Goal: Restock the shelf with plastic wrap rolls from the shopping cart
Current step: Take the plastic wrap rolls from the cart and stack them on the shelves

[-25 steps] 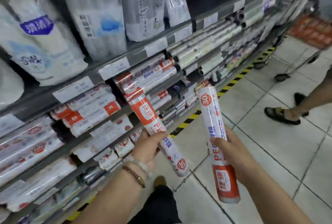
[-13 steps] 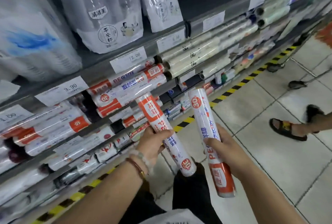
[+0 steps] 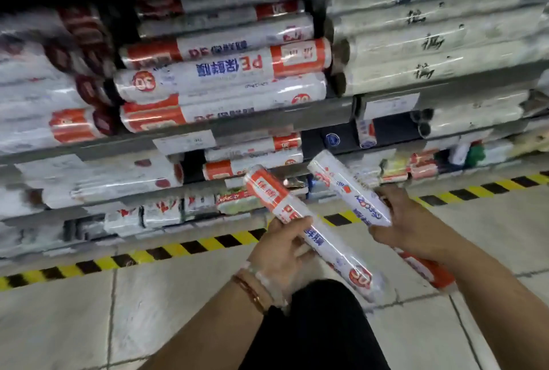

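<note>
My left hand (image 3: pixel 282 246) grips a white and orange plastic wrap roll (image 3: pixel 332 249) around its middle; the roll slants from upper left to lower right. My right hand (image 3: pixel 404 218) holds a second plastic wrap roll (image 3: pixel 347 188), its top end pointing up and left towards the lower shelves. Both rolls hang low, in front of the shelf (image 3: pixel 267 124) where matching rolls (image 3: pixel 222 72) lie stacked sideways. The shopping cart is out of view.
Larger pale rolls (image 3: pixel 430 42) fill the shelf's right part, more orange-labelled rolls the left. Small packets sit on the bottom shelves. A yellow and black striped line (image 3: pixel 178 248) runs along the tiled floor (image 3: pixel 118 325) at the shelf's foot. My dark trouser leg (image 3: pixel 320 325) is below.
The view has swung to face the shelf and dropped much lower and closer. Both hands with their rolls now sit in front of the lower shelves. The other person's feet have left the view.
</note>
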